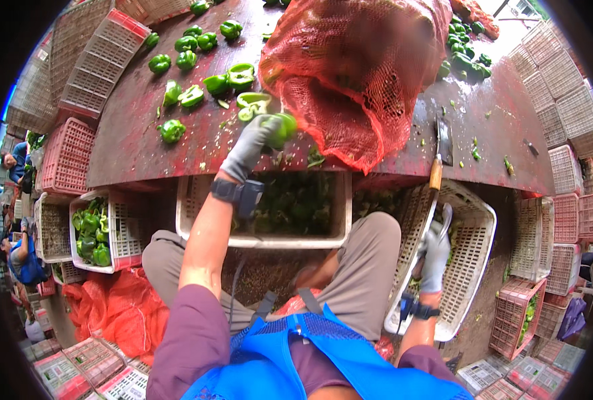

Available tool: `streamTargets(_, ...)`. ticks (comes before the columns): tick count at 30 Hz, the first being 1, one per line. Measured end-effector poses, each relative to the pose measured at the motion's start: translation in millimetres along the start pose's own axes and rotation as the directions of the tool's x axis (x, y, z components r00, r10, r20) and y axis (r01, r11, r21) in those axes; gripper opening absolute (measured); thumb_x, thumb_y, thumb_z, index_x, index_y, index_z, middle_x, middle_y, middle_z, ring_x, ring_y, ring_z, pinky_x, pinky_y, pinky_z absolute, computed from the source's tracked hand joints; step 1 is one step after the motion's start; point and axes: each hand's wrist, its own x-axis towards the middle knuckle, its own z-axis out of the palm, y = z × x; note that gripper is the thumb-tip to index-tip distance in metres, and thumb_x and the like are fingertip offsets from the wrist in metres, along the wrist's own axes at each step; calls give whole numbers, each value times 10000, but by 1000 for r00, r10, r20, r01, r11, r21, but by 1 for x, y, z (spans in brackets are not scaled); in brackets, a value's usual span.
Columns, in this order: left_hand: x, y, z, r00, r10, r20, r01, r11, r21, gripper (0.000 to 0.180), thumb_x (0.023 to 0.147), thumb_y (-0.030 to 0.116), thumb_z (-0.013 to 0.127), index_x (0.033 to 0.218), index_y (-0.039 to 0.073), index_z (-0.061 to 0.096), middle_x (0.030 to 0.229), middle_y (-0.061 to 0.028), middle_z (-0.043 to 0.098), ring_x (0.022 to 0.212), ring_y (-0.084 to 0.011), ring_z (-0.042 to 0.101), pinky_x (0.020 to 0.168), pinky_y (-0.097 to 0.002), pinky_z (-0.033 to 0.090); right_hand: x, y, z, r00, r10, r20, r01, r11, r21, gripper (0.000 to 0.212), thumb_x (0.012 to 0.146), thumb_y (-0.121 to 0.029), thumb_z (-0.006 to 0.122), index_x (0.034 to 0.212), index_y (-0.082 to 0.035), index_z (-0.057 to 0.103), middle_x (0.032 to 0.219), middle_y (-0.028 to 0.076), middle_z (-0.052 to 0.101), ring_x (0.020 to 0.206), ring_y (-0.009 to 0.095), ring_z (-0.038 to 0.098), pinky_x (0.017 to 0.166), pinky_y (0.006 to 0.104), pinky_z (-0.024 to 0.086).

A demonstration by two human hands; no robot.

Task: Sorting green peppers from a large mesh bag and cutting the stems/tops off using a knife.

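Observation:
My left hand (248,143), in a grey glove, grips a green bell pepper (283,131) above the dark red table (223,150). Beside it lie halved bell peppers (253,104) with pale insides, and the open mouth of a red mesh sack (360,117). Over a white crate (468,267) at the right, my gloved right hand (434,257) is closed, with a curved greyish piece showing at its fingers; I cannot make out what it is. A cleaver (446,141) with a wooden handle lies at the table's edge, its handle sticking out above that crate.
Whole green peppers (186,52) lie at the far left of the table, more at the far right (466,53). A white crate (196,233) with green pieces sits under the table edge. Left stands a crate of peppers (93,230) by red netting (120,310). Stacked crates (563,113) flank the right.

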Motion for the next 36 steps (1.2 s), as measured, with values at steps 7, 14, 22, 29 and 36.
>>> streamTargets(7, -102, -5, 74, 995, -26, -94, -51, 683, -728, 648, 929, 663, 503, 1232, 98, 598, 1024, -71, 698, 775, -201, 685, 646, -281, 530, -21, -98, 124, 602, -769, 214, 743, 442, -503, 412, 903, -129, 641, 1310, -136, 576, 708, 84, 605, 615, 170, 596, 628, 343, 519)
streamTargets(14, -156, -7, 105, 978, 183, -99, -205, 757, -620, 576, 967, 572, 530, 1233, 64, 575, 1064, -57, 665, 871, -143, 647, 714, -268, 514, -73, -71, 199, 500, -675, 543, 866, 395, -306, 737, 825, -36, 629, 1497, -86, 331, 798, 206, 661, 716, 398, 659, 618, 465, 515)
streamTargets(22, -184, -3, 101, 960, 271, -66, -270, 838, -475, 528, 976, 459, 593, 1257, 17, 524, 1122, -84, 623, 957, -146, 637, 854, -304, 530, -76, -62, 190, 411, -606, 681, 886, 442, -140, 855, 829, -37, 627, 1550, -120, 177, 893, 253, 663, 830, 439, 660, 711, 484, 519)
streamTargets(29, -185, -12, 78, 977, 212, -18, -194, 855, -481, 514, 960, 473, 583, 1279, 71, 544, 1161, -65, 618, 1007, -180, 647, 856, -370, 569, -65, -44, 220, 406, -602, 687, 870, 485, -89, 737, 865, -45, 624, 1509, -134, 278, 956, 243, 669, 897, 428, 661, 753, 462, 518)
streamTargets(36, -193, -10, 72, 965, 260, -15, -251, 911, -327, 495, 941, 383, 637, 1314, 75, 529, 1175, -62, 604, 1031, -170, 630, 846, -366, 576, -65, -32, 229, 430, -610, 666, 842, 537, -52, 728, 861, -33, 620, 1501, -143, 289, 1002, 232, 662, 910, 419, 660, 765, 448, 528)
